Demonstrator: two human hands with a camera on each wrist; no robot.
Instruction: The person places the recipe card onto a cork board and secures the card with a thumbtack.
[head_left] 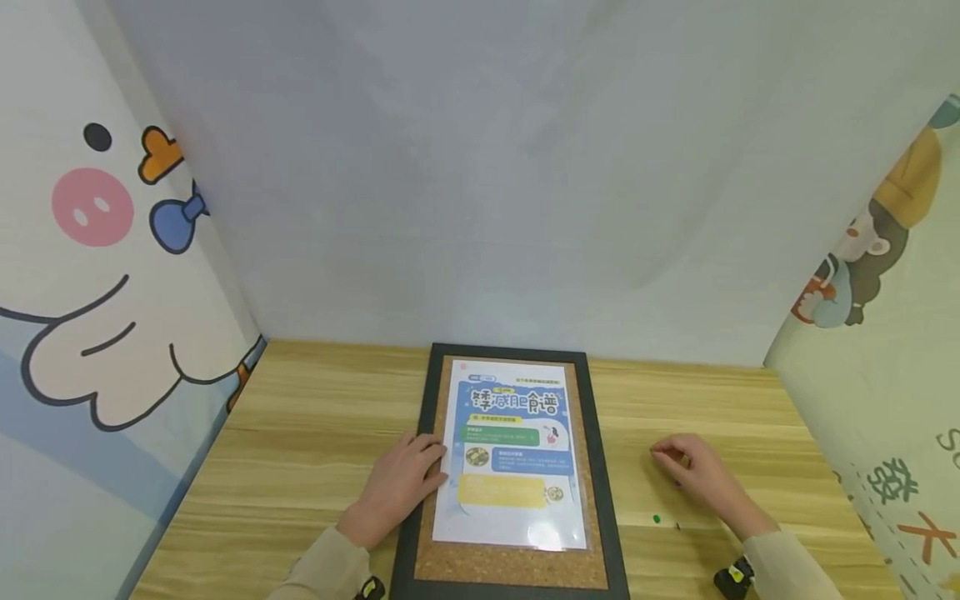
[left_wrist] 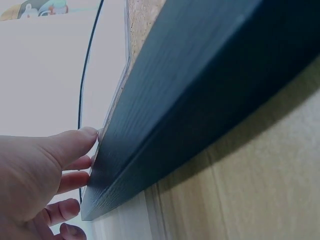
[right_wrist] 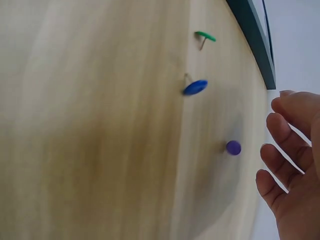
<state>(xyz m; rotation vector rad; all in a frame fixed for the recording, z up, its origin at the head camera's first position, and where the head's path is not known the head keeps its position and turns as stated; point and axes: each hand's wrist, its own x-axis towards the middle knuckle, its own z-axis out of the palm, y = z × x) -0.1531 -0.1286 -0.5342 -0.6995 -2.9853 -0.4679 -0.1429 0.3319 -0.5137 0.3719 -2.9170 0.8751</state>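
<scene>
A cork board with a black frame (head_left: pixel 600 467) lies on the table, and a glossy printed sheet (head_left: pixel 525 525) is on its cork. My left hand (head_left: pixel 401 479) rests over the board's left edge, fingers on the sheet's border; in the left wrist view its thumb (left_wrist: pixel 75 145) touches that border beside the frame. Right of the board, my right hand (head_left: pixel 701 475) hovers above the table with loosely bent fingers. Nothing shows between its fingertips in the right wrist view. Near it are a purple thumbtack (right_wrist: pixel 233 148), a blue thumbtack (right_wrist: pixel 195 87) and a green thumbtack (right_wrist: pixel 205 36).
The wood-patterned table (head_left: pixel 300 425) extends on both sides of the board. A pale curtain (head_left: pixel 480 208) hangs behind its far edge. Cloth panels with cartoon prints stand at the left and right. Light glares off the lower part of the sheet.
</scene>
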